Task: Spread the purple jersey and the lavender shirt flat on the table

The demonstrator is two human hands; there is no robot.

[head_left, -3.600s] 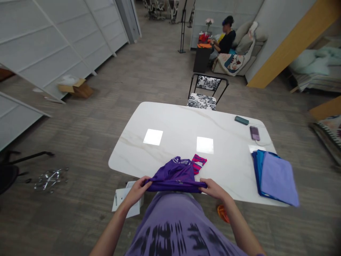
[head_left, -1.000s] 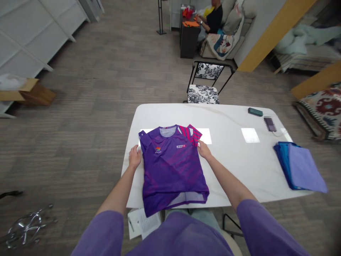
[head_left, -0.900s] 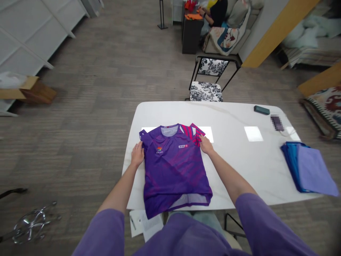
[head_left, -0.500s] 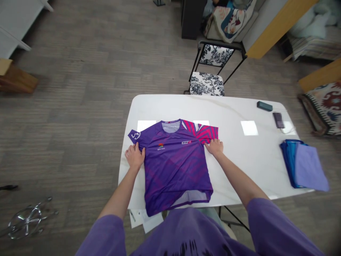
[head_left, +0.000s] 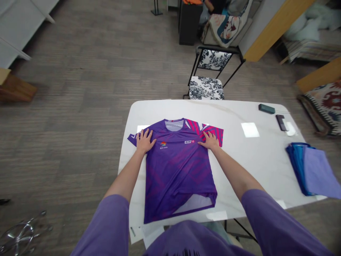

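While both hands lie flat on it, the purple jersey (head_left: 177, 167) is spread front side up on the near left part of the white table (head_left: 239, 163), collar away from the person, hem at the near edge. Left hand (head_left: 144, 140): fingers spread wide, palm down on the left shoulder, gripping nothing. Right hand (head_left: 210, 140): likewise open and flat on the right shoulder, beside the pink striped sleeve (head_left: 213, 131). Chest print: a small multicoloured emblem (head_left: 163, 144) with tiny text under it, and a small white logo (head_left: 189, 142); both too small to read. Folded blue cloths (head_left: 311, 170) sit at the table's right edge, well apart. A dark case (head_left: 266, 108) and a phone (head_left: 280, 122) lie at the far right.
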